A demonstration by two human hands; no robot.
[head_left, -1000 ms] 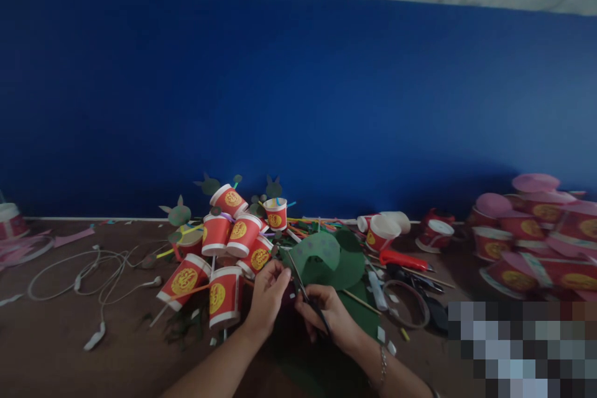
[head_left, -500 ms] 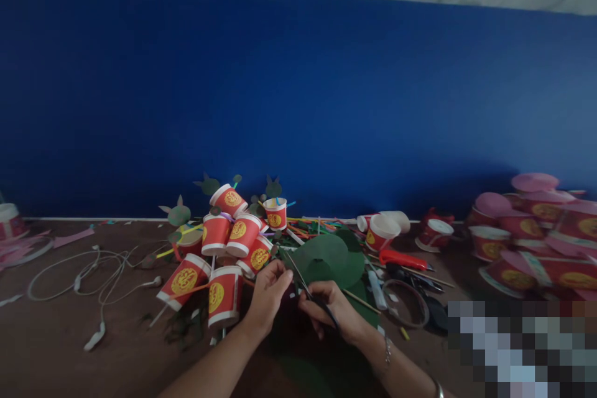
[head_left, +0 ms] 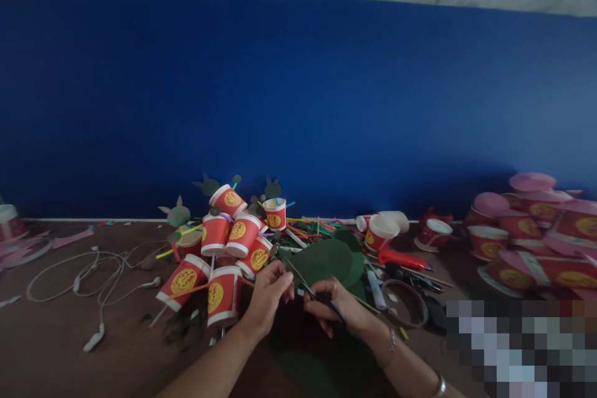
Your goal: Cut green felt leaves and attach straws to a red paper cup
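In my right hand (head_left: 338, 308) I hold a pair of scissors (head_left: 302, 281) by their dark handles. Their blades point up and left, passing close by the fingertips of my left hand (head_left: 270, 292). Those left fingers are pinched together; anything between them is too small or hidden to make out. Dark green paper (head_left: 326, 261) lies just beyond both hands, and more of it sits in shadow below them. Left of my left hand stand and lean several red paper cups (head_left: 222, 298) with yellow emblems and drinking straws.
White earphones (head_left: 96, 336) with a tangled cord lie at left. Coloured straws (head_left: 308, 230) are heaped at the back. On the right are a red-handled tool (head_left: 405, 259), a small clear bottle (head_left: 377, 291), a tape roll (head_left: 425, 317) and pink-topped cups (head_left: 527, 227). A blue wall panel (head_left: 298, 87) stands behind.
My right hand with the scissors has shifted slightly right. The raised green paper beyond my hands now sits a little differently. My left hand has barely moved.
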